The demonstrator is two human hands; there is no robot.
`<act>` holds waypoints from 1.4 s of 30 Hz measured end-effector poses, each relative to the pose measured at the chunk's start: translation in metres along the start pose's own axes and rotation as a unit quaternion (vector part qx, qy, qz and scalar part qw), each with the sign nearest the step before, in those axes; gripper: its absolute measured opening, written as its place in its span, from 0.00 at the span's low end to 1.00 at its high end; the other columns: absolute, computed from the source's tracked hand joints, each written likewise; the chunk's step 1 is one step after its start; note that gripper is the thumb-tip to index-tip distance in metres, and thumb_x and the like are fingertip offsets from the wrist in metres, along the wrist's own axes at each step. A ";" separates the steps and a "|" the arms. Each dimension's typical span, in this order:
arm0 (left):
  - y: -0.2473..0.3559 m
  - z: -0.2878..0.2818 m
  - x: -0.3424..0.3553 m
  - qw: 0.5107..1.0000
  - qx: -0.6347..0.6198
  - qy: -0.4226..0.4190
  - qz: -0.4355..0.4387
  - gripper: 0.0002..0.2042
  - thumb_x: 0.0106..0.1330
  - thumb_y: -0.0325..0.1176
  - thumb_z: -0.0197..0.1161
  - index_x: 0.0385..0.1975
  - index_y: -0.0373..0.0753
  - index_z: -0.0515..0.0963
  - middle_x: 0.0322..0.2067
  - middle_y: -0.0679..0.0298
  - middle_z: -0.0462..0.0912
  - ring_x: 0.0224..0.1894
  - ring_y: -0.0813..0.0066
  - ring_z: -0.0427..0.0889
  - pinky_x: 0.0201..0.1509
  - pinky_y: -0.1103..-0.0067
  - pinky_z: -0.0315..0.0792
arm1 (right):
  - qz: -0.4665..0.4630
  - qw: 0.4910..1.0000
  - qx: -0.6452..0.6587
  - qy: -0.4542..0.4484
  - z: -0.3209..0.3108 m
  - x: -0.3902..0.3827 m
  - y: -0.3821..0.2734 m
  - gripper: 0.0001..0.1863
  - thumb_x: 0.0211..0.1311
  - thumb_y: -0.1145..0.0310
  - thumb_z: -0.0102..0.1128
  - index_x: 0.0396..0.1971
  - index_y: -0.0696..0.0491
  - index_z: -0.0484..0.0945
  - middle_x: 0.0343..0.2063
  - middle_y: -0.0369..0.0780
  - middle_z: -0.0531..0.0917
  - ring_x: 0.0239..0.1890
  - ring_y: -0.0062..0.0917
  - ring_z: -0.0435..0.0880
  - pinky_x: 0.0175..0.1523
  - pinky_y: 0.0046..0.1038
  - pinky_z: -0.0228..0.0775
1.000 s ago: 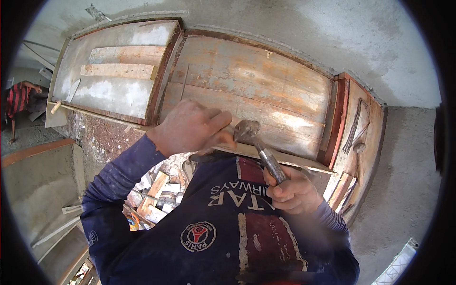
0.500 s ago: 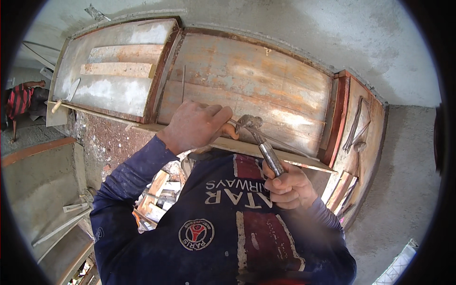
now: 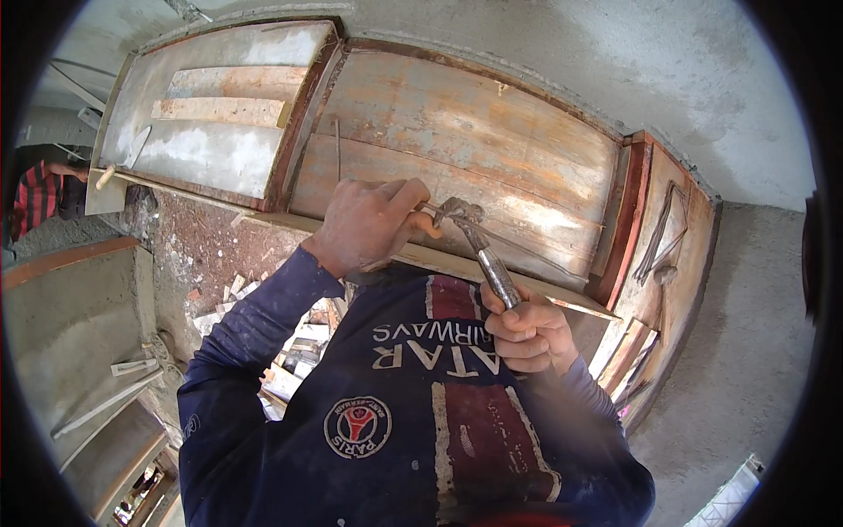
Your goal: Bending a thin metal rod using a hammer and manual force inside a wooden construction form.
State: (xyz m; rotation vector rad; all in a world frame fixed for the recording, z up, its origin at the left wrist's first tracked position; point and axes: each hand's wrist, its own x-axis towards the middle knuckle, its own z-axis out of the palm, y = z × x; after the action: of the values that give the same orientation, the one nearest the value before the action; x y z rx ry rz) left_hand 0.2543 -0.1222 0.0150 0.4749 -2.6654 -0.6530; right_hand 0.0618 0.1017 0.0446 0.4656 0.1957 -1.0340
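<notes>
A thin metal rod (image 3: 536, 252) runs across in front of my chest, one end pinched in the fingers of my left hand (image 3: 373, 221). My right hand (image 3: 529, 332) is closed round the grip of a claw hammer (image 3: 496, 277), whose worn head points up and away from me. The hammer's head meets the rod just right of my left fingers; whether the claw grips it is hard to see. Both hands are above the near edge of a wooden panel (image 3: 421, 105).
A trowel (image 3: 138, 147) and two short boards (image 3: 219, 111) lie on the left panel. Bent rods (image 3: 660, 237) rest on the right panel beside a second hammer-like tool (image 3: 665, 277). Someone in a striped shirt (image 3: 37, 195) is at far left. Rubble and wood scraps (image 3: 303, 347) lie below.
My hands keep their hold on the rod and hammer, with the hammer's grip a little higher and farther left. The view has shifted slightly. The other person's arm and body have moved.
</notes>
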 end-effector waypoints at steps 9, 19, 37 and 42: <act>0.000 0.020 0.007 0.997 -0.016 0.049 -0.061 0.08 0.66 0.35 0.62 0.40 0.43 0.74 0.26 0.61 0.83 0.26 0.53 0.83 0.29 0.62 0.72 | -0.017 1.000 -0.008 -0.019 -0.001 0.012 -0.011 0.06 0.67 0.81 0.50 0.40 0.57 0.65 0.17 0.32 0.65 0.11 0.11 0.63 0.09 0.18 0.58; 0.009 0.046 0.032 0.969 -0.027 0.145 -0.198 0.06 0.71 0.35 0.59 0.39 0.40 0.74 0.20 0.54 0.79 0.26 0.47 0.82 0.29 0.60 0.71 | -0.059 0.997 -0.012 -0.048 0.011 0.039 -0.031 0.02 0.70 0.78 0.46 0.38 0.56 0.65 0.17 0.31 0.66 0.11 0.11 0.65 0.09 0.16 0.59; 0.033 0.060 0.073 0.825 -0.240 0.429 -0.280 0.16 0.78 0.43 0.51 0.38 0.34 0.74 0.20 0.49 0.77 0.23 0.49 0.78 0.29 0.62 0.69 | -0.092 0.985 -0.090 -0.117 0.017 0.081 -0.041 0.05 0.70 0.78 0.45 0.42 0.57 0.61 0.18 0.34 0.66 0.11 0.16 0.67 0.09 0.20 0.61; 0.032 0.055 0.072 0.876 -0.265 0.318 -0.248 0.16 0.78 0.41 0.51 0.43 0.32 0.75 0.24 0.54 0.75 0.27 0.69 0.73 0.33 0.70 0.69 | -0.099 0.984 -0.102 -0.105 0.016 0.071 -0.052 0.04 0.71 0.78 0.47 0.41 0.54 0.65 0.18 0.31 0.65 0.10 0.11 0.62 0.09 0.18 0.57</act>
State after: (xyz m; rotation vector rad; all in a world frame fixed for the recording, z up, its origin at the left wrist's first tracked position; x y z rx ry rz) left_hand 0.1610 -0.1039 0.0035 1.0091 -1.6516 -1.0975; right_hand 0.0521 0.0174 0.0177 0.1503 0.1590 -1.2350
